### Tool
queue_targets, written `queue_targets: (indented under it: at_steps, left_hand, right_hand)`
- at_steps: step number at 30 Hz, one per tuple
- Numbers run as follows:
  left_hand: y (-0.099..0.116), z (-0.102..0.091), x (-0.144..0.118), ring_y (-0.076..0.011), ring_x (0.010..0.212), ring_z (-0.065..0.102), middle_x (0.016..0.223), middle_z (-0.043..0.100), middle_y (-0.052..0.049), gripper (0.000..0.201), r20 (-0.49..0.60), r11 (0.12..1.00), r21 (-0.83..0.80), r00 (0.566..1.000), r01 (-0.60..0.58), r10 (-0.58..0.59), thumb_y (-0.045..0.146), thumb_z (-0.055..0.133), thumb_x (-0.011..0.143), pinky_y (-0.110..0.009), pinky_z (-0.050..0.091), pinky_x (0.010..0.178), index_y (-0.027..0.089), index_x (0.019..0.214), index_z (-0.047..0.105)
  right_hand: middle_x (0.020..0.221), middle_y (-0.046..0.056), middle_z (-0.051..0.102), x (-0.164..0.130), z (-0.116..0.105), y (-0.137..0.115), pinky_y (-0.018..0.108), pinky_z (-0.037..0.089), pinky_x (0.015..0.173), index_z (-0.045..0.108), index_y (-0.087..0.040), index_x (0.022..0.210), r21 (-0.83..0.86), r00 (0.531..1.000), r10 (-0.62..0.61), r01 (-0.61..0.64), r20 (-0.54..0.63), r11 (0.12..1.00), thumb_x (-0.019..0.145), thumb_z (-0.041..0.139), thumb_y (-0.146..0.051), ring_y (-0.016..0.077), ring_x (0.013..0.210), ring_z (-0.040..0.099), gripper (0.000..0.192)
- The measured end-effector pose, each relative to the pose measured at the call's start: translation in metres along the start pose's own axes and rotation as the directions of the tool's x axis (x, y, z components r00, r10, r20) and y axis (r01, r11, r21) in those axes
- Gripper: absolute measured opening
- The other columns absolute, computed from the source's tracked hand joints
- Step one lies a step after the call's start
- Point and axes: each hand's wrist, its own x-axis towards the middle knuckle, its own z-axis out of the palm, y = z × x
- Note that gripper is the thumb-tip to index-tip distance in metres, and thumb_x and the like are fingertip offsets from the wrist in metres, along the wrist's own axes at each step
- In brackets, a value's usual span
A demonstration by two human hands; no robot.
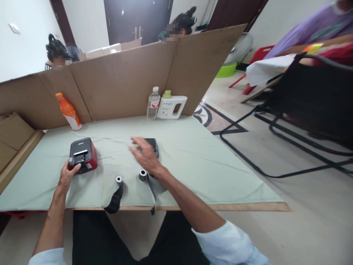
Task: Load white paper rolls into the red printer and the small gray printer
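A red and black label printer [83, 156] sits on the left part of the cloth-covered table. My left hand [67, 173] grips its near left corner, thumb on the front face and fingers along the side. My right hand [145, 154] hovers with fingers stretched apart, holding nothing, and partly covers a dark device [153, 144] behind it. Nearer me stand two rolls of black material: the left roll [118, 180] has a wide loose tail, and the right roll [142, 174] a narrow one. Both tails run to the table's front edge.
Against the cardboard wall [124, 84] stand an orange bottle [68, 111], a clear water bottle [153, 103] and a white jug [172, 106]. A cardboard box [16, 141] borders the left side. A black folding chair [311, 99] and a person in purple [311, 33] are at the right.
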Motion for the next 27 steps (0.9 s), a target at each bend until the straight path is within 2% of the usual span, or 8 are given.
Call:
queue_targets:
  at_steps: [2,5,8,10,12,17,23,27]
  left_hand:
    - [-0.001,0.000,0.000,-0.0291,0.108,0.069,0.117,0.074,-0.012,0.084,0.006,0.999,0.041,1.000,0.000,-0.001,0.056,0.091,0.059,-0.043,0.054,0.101,0.014,0.127,0.066]
    - [-0.003,-0.003,0.003,-0.0317,0.111,0.069,0.119,0.074,-0.013,0.088,0.025,0.996,0.086,1.000,-0.010,0.008,0.053,0.094,0.054,-0.045,0.053,0.103,0.015,0.129,0.065]
    - [-0.007,-0.005,0.009,-0.0339,0.112,0.069,0.121,0.074,-0.015,0.094,0.037,0.990,0.137,0.999,-0.027,0.022,0.055,0.094,0.053,-0.047,0.053,0.103,0.015,0.132,0.063]
    - [-0.009,-0.005,0.011,-0.0351,0.113,0.069,0.121,0.074,-0.016,0.096,0.036,0.985,0.163,0.998,-0.047,0.042,0.058,0.093,0.053,-0.049,0.053,0.102,0.014,0.133,0.062]
    - [-0.008,-0.002,0.010,-0.0356,0.112,0.070,0.120,0.074,-0.016,0.096,0.040,0.982,0.175,0.997,-0.075,0.069,0.059,0.093,0.054,-0.049,0.055,0.101,0.014,0.133,0.061]
    - [0.007,0.022,0.000,-0.0344,0.112,0.071,0.124,0.073,-0.015,0.093,0.142,0.982,0.073,0.976,-0.176,0.164,0.054,0.093,0.059,-0.048,0.057,0.100,0.016,0.136,0.059]
    - [0.021,0.086,0.004,-0.0345,0.121,0.067,0.134,0.069,-0.017,0.099,0.327,0.959,-0.148,0.903,-0.242,0.278,0.043,0.095,0.061,-0.048,0.054,0.104,0.016,0.145,0.051]
    - [0.022,0.122,0.005,-0.0358,0.128,0.062,0.138,0.065,-0.017,0.103,0.384,0.941,-0.230,0.866,-0.247,0.321,0.039,0.095,0.061,-0.050,0.049,0.110,0.016,0.149,0.047]
  right_hand:
    - [0.150,0.017,0.055,0.009,0.038,-0.022,0.045,0.053,0.105,0.056,-0.018,0.146,0.115,0.956,0.068,-0.105,0.286,0.988,0.092,0.065,-0.053,0.0294,0.131,0.058,0.065]
    - [0.154,0.020,0.052,0.022,0.088,-0.040,0.052,0.044,0.116,0.052,-0.015,0.151,0.144,0.818,0.118,-0.237,0.563,0.961,0.082,0.075,-0.061,0.0376,0.142,0.049,0.086]
    - [0.144,0.014,0.063,0.030,0.119,-0.045,0.049,0.045,0.115,0.057,-0.016,0.145,0.242,0.742,0.012,-0.233,0.670,0.942,0.081,0.079,-0.056,0.0355,0.134,0.057,0.079]
    - [0.137,0.011,0.067,0.031,0.131,-0.045,0.046,0.048,0.112,0.059,-0.016,0.142,0.310,0.736,-0.051,-0.220,0.675,0.925,0.081,0.080,-0.051,0.0329,0.129,0.061,0.073]
    - [0.135,0.011,0.068,0.028,0.136,-0.044,0.045,0.050,0.110,0.059,-0.016,0.141,0.355,0.756,-0.081,-0.208,0.650,0.911,0.080,0.081,-0.048,0.0317,0.128,0.061,0.072]
    - [0.140,0.012,0.065,0.016,0.114,-0.039,0.045,0.050,0.107,0.054,-0.018,0.145,0.369,0.804,-0.077,-0.183,0.590,0.911,0.080,0.081,-0.048,0.0313,0.128,0.060,0.076]
    - [0.144,0.011,0.062,0.010,0.052,-0.019,0.046,0.047,0.110,0.052,-0.019,0.148,0.321,0.853,-0.009,-0.188,0.523,0.928,0.085,0.077,-0.047,0.0302,0.132,0.057,0.073]
    - [0.137,0.010,0.066,0.006,0.022,-0.006,0.046,0.049,0.108,0.056,-0.020,0.144,0.276,0.867,0.044,-0.205,0.496,0.939,0.086,0.076,-0.049,0.0304,0.127,0.059,0.068]
